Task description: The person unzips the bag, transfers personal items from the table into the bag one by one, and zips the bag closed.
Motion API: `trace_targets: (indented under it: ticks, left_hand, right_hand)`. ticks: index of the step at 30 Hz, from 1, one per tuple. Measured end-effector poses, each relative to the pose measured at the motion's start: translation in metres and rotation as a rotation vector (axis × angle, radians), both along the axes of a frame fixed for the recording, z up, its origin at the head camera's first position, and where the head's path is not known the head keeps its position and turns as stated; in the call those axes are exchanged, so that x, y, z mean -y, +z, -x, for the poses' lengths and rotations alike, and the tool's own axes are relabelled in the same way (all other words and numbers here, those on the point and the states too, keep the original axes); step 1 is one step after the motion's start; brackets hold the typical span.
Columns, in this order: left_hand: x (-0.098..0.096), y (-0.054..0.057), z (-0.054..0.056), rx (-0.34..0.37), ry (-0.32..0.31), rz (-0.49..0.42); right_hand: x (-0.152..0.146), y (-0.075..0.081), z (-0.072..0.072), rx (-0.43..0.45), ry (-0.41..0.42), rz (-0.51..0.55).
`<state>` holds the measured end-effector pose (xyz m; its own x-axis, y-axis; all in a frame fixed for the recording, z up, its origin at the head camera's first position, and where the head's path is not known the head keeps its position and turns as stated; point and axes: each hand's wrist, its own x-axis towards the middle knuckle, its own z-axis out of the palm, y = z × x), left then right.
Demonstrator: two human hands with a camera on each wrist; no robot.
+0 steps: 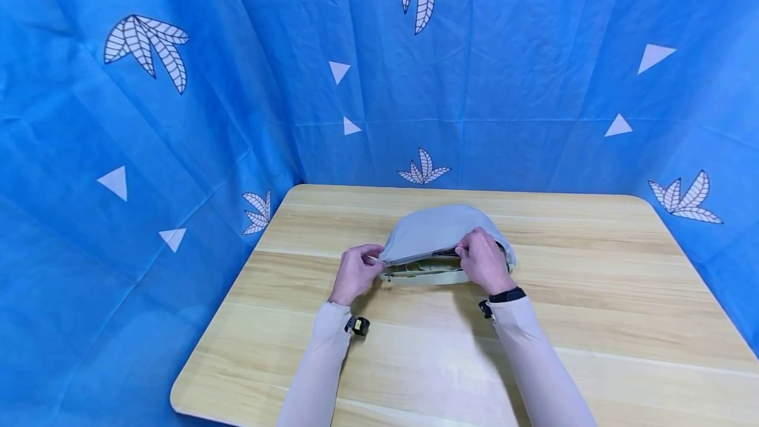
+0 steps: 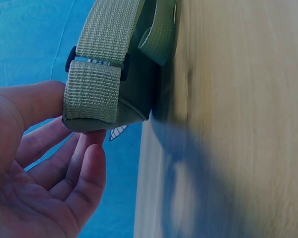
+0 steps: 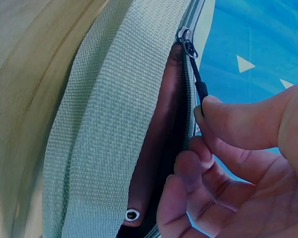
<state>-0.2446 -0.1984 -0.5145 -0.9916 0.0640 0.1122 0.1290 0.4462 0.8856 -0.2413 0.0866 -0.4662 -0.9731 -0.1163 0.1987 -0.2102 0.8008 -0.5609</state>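
Observation:
A pale grey-green crescent-shaped waist bag (image 1: pixel 435 232) lies on the table, its zipped mouth facing the person and partly open. My left hand (image 1: pixel 356 274) pinches the bag's left end, where a webbing strap (image 2: pixel 92 94) passes through a black slider buckle (image 2: pixel 71 59). At the right part of the mouth, my right hand (image 1: pixel 487 262) pinches a black zipper pull (image 3: pixel 201 91) between thumb and forefinger. The metal zipper slider (image 3: pixel 184 34) sits at the end of the gap, with a dark lining (image 3: pixel 159 134) inside. A wide strap (image 3: pixel 109 109) runs along the bag's front.
The bag rests toward the back of a light wood-grain table (image 1: pixel 415 361) with rounded corners. A blue curtain (image 1: pixel 522 84) with white leaves and triangles hangs behind and to the left. A small metal eyelet (image 3: pixel 132 214) shows near the mouth in the right wrist view.

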Motion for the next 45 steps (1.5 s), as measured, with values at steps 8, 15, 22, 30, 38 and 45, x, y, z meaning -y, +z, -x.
trace_targets:
  ticks: [8, 15, 22, 30, 38, 45]
  left_hand:
    - [-0.002, 0.004, -0.007, 0.014, 0.018, -0.001]
    - [-0.005, 0.009, -0.013, 0.027, 0.018, 0.000]
    - [-0.004, 0.007, -0.013, 0.008, 0.017, 0.000]
    - [-0.001, 0.006, -0.014, 0.000, 0.031, 0.027]
    - [-0.002, 0.009, -0.014, 0.022, 0.033, 0.014]
    - [-0.002, 0.008, -0.014, 0.028, 0.040, 0.006]
  right_hand:
    - [-0.003, 0.003, -0.003, 0.017, 0.011, 0.001]
    - [-0.007, 0.006, -0.007, 0.035, 0.014, 0.001]
    - [-0.013, 0.008, -0.007, 0.005, -0.012, -0.004]
    - [-0.015, 0.010, -0.008, -0.007, -0.013, -0.017]
    - [-0.016, 0.012, -0.008, 0.013, -0.014, -0.016]
    - [-0.018, 0.012, -0.008, 0.037, -0.008, -0.017]
